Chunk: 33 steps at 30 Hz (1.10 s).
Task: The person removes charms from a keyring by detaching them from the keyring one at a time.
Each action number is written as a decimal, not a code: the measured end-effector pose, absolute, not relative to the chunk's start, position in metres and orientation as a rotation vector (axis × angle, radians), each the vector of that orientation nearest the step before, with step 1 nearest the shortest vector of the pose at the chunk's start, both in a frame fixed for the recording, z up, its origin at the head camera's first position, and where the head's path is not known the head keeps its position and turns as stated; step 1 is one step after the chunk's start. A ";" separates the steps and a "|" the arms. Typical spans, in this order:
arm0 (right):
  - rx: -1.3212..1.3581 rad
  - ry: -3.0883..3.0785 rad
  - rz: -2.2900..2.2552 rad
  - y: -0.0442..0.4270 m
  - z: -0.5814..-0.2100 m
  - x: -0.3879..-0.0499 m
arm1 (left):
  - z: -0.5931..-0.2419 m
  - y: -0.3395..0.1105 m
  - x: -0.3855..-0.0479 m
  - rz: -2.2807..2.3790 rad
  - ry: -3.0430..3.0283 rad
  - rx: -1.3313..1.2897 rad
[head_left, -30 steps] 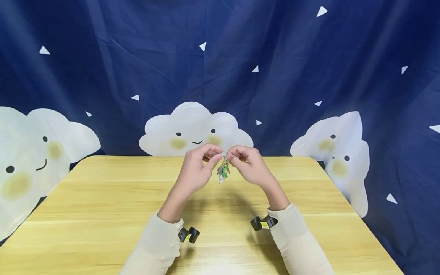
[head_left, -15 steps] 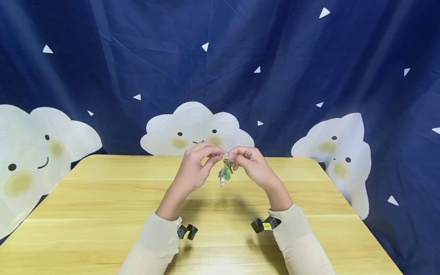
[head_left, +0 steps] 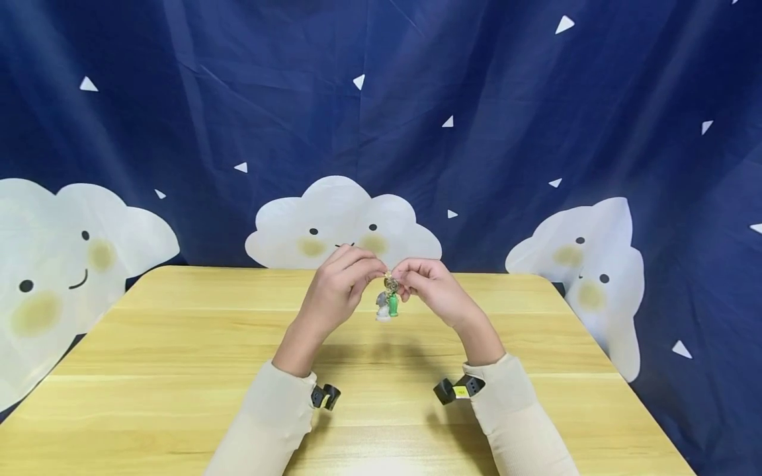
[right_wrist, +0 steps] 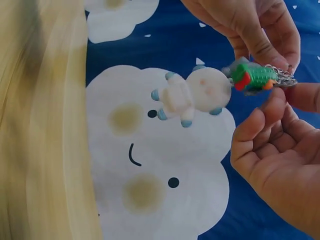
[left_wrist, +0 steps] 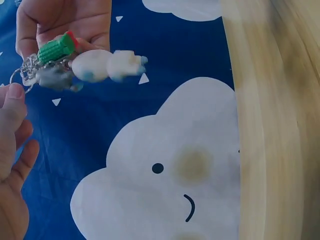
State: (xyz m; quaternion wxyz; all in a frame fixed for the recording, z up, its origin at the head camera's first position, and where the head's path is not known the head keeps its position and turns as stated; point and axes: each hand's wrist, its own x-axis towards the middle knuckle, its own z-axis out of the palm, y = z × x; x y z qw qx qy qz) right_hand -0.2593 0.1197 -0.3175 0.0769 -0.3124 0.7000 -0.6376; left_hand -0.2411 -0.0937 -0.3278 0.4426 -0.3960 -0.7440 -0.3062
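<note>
A key ring with small charms dangles above the table between the two hands. My left hand (head_left: pixel 336 291) pinches the ring from the left, and my right hand (head_left: pixel 433 289) pinches it from the right. Metal chains (left_wrist: pixel 31 69) link the ring to a green charm (left_wrist: pixel 56 48) with a red part, a grey charm (left_wrist: pixel 54 79) and a white animal figure (right_wrist: pixel 207 90) with blue ears and feet. In the right wrist view the fingertips of both hands meet close to the chains and cover most of the ring.
Below the hands lies a light wooden table (head_left: pixel 196 370). Behind it hangs a dark blue curtain (head_left: pixel 286 99) with white triangles and smiling clouds (head_left: pixel 336 205). Both wrists wear a small black camera (head_left: pixel 458 389) at the cuff of a beige sleeve (head_left: pixel 268 416).
The ring, which showed between the fingertips, is now mostly covered. My left fingers have closed nearer to the right hand, and the charms have swung and turned slightly.
</note>
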 end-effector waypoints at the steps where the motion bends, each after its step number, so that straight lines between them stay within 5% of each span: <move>1: -0.944 2.120 -1.893 0.119 -0.318 -0.259 | -0.328 -0.094 -0.241 -0.758 -1.856 -0.981; 33: -1.308 2.637 -1.592 0.102 -0.323 -0.252 | -0.322 -0.101 -0.237 -0.795 -1.945 -0.900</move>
